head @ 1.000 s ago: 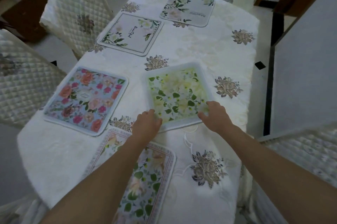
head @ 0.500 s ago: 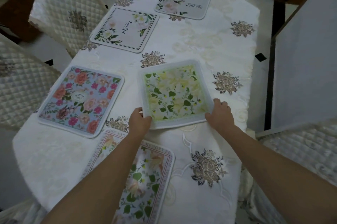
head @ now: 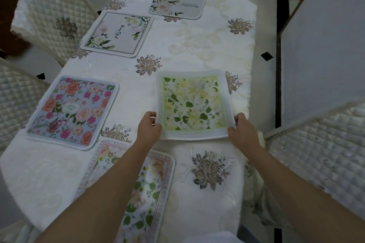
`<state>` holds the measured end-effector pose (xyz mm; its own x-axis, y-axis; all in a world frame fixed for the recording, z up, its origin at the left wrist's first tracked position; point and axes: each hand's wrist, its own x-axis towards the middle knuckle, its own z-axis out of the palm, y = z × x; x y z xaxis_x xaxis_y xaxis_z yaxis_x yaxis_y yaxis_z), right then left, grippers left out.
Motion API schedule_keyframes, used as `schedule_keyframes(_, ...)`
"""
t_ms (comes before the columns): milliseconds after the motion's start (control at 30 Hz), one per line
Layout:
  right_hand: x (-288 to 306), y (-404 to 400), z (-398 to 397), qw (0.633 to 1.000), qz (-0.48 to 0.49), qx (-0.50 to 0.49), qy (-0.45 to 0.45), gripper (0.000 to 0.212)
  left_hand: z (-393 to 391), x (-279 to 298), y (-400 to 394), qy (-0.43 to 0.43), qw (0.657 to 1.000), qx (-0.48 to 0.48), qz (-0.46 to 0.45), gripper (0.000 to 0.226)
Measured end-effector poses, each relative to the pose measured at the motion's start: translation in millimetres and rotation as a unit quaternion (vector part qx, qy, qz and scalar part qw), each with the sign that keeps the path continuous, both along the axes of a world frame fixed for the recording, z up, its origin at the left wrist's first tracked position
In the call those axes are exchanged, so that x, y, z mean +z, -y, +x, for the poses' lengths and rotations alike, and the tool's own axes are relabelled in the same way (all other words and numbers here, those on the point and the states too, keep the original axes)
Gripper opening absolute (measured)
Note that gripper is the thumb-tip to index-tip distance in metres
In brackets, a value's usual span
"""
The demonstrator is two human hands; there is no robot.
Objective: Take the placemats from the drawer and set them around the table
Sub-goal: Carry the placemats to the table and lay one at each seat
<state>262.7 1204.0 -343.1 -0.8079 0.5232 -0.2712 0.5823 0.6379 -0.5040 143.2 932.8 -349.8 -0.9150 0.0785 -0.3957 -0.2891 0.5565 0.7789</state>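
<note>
Placemat (head: 192,104) in green and yellow, right side of table (head: 197,45); pinched at near corners, left hand (head: 149,127) and right hand (head: 242,132) each closed on an edge; looks light, thin, floppy; best gripped at two corners to keep flat.

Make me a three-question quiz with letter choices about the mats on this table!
1. Where is the green-and-yellow leafy placemat? A) by the table's right edge B) on a chair C) on the floor
2. How many placemats are on the white tablecloth? A) three B) five C) seven
3. What is the left hand doing? A) resting flat B) pinching the mat's corner C) pointing

Answers: 1 A, it lies near the right edge. 2 B, five mats show. 3 B, both it and the right hand grip the near corners.
</note>
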Motion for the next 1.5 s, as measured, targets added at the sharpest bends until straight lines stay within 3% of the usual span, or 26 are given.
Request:
schedule_keyframes(133, -4.1, -2.3, 43.5, 0.999, -0.025, -0.028, 0.027, 0.017, 13.8, 1.1, -13.8, -0.022, 0.999, -0.04, -0.016, 0.034)
schedule_keyframes(267, -15.1, -0.8, 73.0, 0.997, -0.05, -0.022, 0.055, 0.023, 24.9, -1.7, -19.7, -0.009, 0.994, -0.093, -0.061, 0.053)
schedule_keyframes(467, -19.1, -6.0, 87.1, 0.995, -0.071, 0.006, 0.07, 0.019, 39.0, -9.1, -17.2, -0.02, 0.972, -0.145, -0.182, 0.075)
schedule_keyframes(700, -17.5, -7.0, 81.7, 0.996, -0.066, 0.004, 0.055, 0.017, 45.1, -5.8, -17.4, -0.061, 0.981, -0.088, -0.16, 0.06)
schedule_keyframes(933, -20.0, -2.9, 73.1, 0.996, -0.069, 0.015, 0.053, 0.021, 34.1, -8.4, -10.3, -0.055, 0.973, -0.116, -0.193, 0.062)
schedule_keyframes(1133, -19.7, -7.4, 70.0, 0.994, -0.108, -0.004, -0.01, 0.055, 33.5, -14.8, -6.9, -0.028, 0.96, -0.158, -0.229, 0.067)
schedule_keyframes(1267, -26.2, -8.6, 68.3, 0.994, -0.105, 0.007, 0.002, 0.054, 31.9, -14.5, -7.0, -0.037, 0.954, -0.173, -0.244, 0.066)
schedule_keyframes(1500, -25.0, -6.3, 60.9, 0.997, 0.04, 0.055, 0.04, 0.072, 26.2, -11.3, -12.7, -0.133, 0.906, -0.229, -0.329, 0.053)
